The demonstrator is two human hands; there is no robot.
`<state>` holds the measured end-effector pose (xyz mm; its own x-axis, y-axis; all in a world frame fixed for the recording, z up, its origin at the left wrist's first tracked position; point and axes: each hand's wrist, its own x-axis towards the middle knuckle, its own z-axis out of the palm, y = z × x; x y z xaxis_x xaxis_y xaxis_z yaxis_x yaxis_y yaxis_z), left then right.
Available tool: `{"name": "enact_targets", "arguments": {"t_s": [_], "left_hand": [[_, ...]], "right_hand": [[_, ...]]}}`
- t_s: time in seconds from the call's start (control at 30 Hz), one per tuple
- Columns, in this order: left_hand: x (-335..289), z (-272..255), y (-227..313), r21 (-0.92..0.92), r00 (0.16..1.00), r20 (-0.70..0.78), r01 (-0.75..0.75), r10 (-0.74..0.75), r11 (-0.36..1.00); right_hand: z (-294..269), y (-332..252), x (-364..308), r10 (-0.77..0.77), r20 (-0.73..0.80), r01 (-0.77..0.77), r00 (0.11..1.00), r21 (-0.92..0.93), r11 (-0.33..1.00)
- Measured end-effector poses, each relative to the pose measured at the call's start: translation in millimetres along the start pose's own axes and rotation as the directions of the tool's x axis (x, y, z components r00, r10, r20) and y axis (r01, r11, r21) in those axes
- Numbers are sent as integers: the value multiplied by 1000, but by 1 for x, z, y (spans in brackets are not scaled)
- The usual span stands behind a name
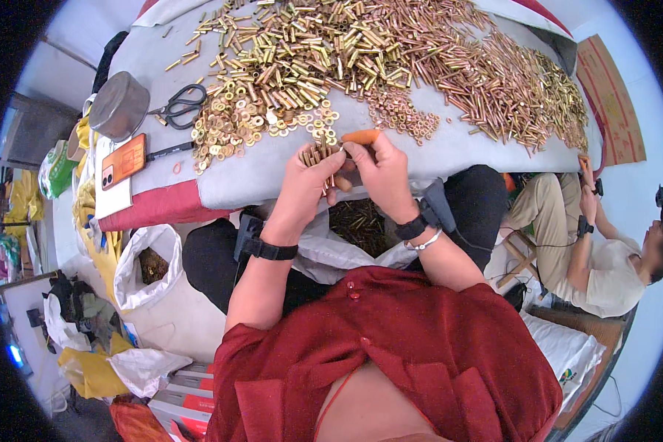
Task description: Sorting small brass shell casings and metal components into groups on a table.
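My left hand [309, 177] is closed around a small bunch of slim copper-coloured metal rods [313, 156], ends pointing up. Right against it, my right hand [379, 168], with orange coverings on some fingers, pinches at the bunch; what sits between its fingertips is too small to make out. Just beyond my hands lie a heap of flat brass washers [232, 121] and a smaller heap of coppery rings or nuts [404, 114]. Farther back spreads a large pile of brass tubes [295, 55], with thinner coppery rods [486, 81] to the right.
On the table's left stand a metal pot [119, 107], black-handled scissors [182, 108] and an orange phone [124, 160]. An open white sack [177, 269] sits on the floor left. Below my hands, a white bag [313, 254] holds metal pieces. A co-worker [604, 276] sits at right.
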<state>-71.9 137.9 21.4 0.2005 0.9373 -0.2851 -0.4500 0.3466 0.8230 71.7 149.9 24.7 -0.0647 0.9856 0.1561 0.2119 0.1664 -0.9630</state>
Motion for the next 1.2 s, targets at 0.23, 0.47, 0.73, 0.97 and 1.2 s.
{"name": "enact_targets", "arguments": {"t_s": [0.23, 0.47, 0.73, 0.97, 1.2], "left_hand": [[2, -1, -2, -150, 998, 38, 61, -56, 987], [3, 2, -4, 47, 996, -73, -45, 48, 998], [1, 3, 1, 44, 999, -32, -32, 33, 999], [0, 1, -2, 112, 994, -78, -72, 81, 991], [1, 1, 0, 107, 994, -71, -70, 78, 992]], "right_hand": [[-15, 8, -9, -418, 179, 455, 890, -355, 817], [-18, 5, 6, -411, 181, 444, 894, -221, 868], [-41, 19, 22, -371, -7, 288, 929, -616, 733], [-40, 36, 35, -410, 114, 340, 905, -775, 533], [-30, 18, 27, 99, 3, -97, 995, -201, 975]]}}
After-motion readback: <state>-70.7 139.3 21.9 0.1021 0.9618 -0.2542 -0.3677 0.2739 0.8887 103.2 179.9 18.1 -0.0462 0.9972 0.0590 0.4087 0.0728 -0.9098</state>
